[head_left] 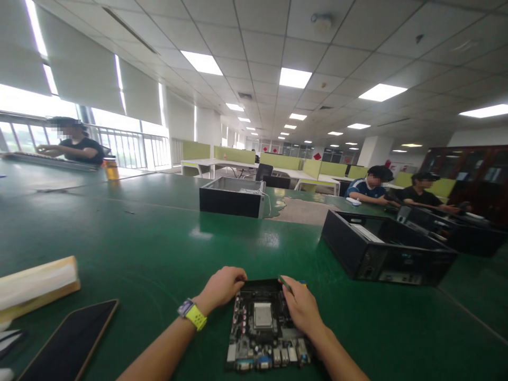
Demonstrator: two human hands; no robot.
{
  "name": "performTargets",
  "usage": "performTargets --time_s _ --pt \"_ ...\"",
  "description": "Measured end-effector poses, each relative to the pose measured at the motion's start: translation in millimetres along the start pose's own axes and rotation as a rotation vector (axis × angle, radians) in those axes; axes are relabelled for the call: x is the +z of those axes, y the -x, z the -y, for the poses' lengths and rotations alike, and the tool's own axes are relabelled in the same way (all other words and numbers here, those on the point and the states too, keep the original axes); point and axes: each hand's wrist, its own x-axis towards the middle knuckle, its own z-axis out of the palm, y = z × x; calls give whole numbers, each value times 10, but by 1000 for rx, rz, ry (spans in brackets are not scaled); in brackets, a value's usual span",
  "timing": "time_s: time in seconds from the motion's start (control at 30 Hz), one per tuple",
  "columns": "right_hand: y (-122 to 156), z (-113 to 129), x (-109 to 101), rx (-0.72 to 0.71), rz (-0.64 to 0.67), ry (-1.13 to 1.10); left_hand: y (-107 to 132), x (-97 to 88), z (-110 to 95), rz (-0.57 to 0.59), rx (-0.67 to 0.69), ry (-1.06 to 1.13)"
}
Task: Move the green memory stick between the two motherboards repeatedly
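Observation:
A motherboard lies flat on the green table in front of me, its port side facing me. A square silver processor sits in its middle. My left hand, with a yellow-green watch band on the wrist, grips the far left corner with curled fingers. Over the far right part, my right hand pinches a thin green RAM stick; its lower part is hidden by the hand. A dark strip runs along the board's far edge between both hands.
Open black computer cases stand behind, at right and farther right. At left lie a dark tablet-like panel and a pale yellow block. An orange-brown bottle stands far left. Several people sit at the table farther off.

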Motion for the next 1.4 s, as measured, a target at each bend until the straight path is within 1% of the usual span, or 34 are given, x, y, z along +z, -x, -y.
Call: performTargets --time_s 0.1,0.27,0.57,0.67,0.73,0.8,0.87,0.9,0.97,1.0,1.03,1.1,1.13,1.17,1.2,1.23,1.27,1.33,1.37,1.4 --pt "-1 -6 3 -11 -1 4 -11 -12 6 -4 22 21" --pt "10 -5 11 -29 -2 16 -10 -46 -4 -4 16 42" --pt "14 28 -16 -35 34 37 7 -19 -32 -16 20 -43" --pt "7 24 -7 -25 29 25 4 -46 -50 19 -16 -51" --pt "11 19 12 -13 24 17 25 -99 -125 8 -55 -86" --pt "25 21 24 1 -4 8 84 -147 -279 -57 -67 -163" --pt "32 36 -10 26 -60 5 187 -139 -509 -101 1 -214" --pt "25 48 -58 50 -90 16 249 -100 -641 -89 69 -207" --pt "-36 68 -244 118 -148 90 368 56 -905 30 239 -127" --pt "-96 69 -386 157 -171 157 416 163 -1021 102 305 -83" --pt "-178 58 -558 197 -189 238 449 279 -1122 177 320 -60" --pt "-397 -24 -972 275 -207 404 474 498 -1265 289 258 -60" --pt "-523 -103 -1197 314 -219 466 470 584 -1308 328 213 -74" --pt "-649 -213 -1421 336 -248 514 459 646 -1334 355 171 -89" --pt "-768 -354 -1635 340 -255 551 445 684 -1343 375 141 -102" --pt "-872 -524 -1829 375 -257 580 432 698 -1337 389 128 -110" --pt "-956 -719 -1998 440 -222 582 420 691 -1315 385 127 -118" --pt "-1061 -1147 -2239 559 -161 554 399 628 -1223 345 142 -142" --pt "-1085 -1358 -2310 610 -138 539 387 581 -1152 318 150 -159" --pt "-1096 -1552 -2352 621 -111 527 370 528 -1063 279 152 -178"
